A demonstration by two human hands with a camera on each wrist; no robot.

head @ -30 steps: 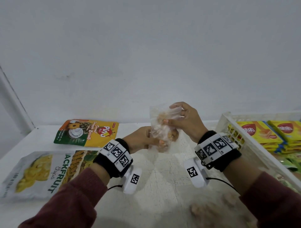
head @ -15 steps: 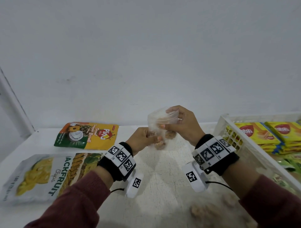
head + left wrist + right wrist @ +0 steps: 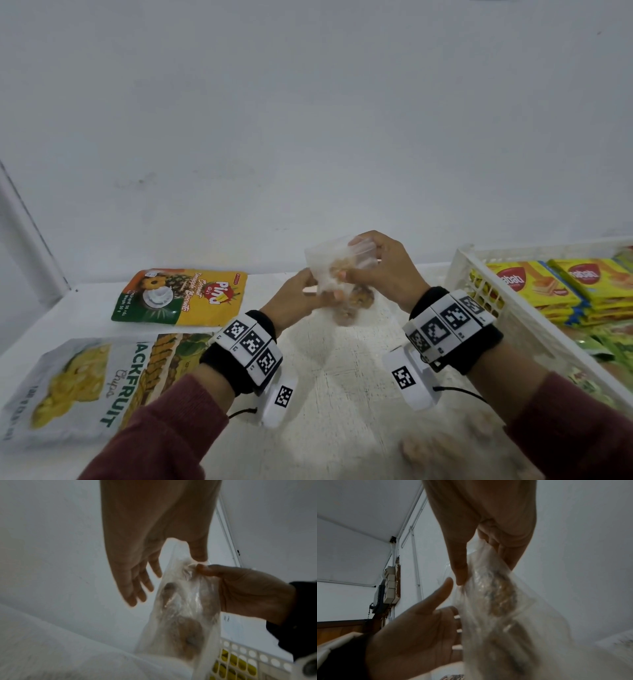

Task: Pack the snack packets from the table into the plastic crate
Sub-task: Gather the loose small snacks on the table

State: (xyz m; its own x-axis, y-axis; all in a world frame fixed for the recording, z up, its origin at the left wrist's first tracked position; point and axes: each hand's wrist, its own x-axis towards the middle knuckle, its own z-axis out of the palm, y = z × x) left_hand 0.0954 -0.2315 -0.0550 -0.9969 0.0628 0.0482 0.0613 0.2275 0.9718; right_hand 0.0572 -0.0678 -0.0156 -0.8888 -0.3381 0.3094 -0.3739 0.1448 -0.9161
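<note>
Tabletop (image 3: 342, 394): white; two flat packets are carried at the left.
Plastic crate (image 3: 507, 308): one, white and perforated, set at the right edge; two yellow wafer stacks (image 3: 534, 287) and green packets are seen inside.
Jackfruit chips packet (image 3: 78, 387): one, laid nearest at the left.
Pineapple biscuit packet (image 3: 185, 298): one, laid behind it.
Clear snack bag (image 3: 337, 274): one, with brown pieces inside, held above the tabletop between both hands, left of the crate.
Right hand (image 3: 383, 267): top of the bag is pinched between thumb and fingers (image 3: 458, 566).
Left hand (image 3: 294, 301): the bag's side is pinched by thumb and fingers (image 3: 199, 553).
</note>
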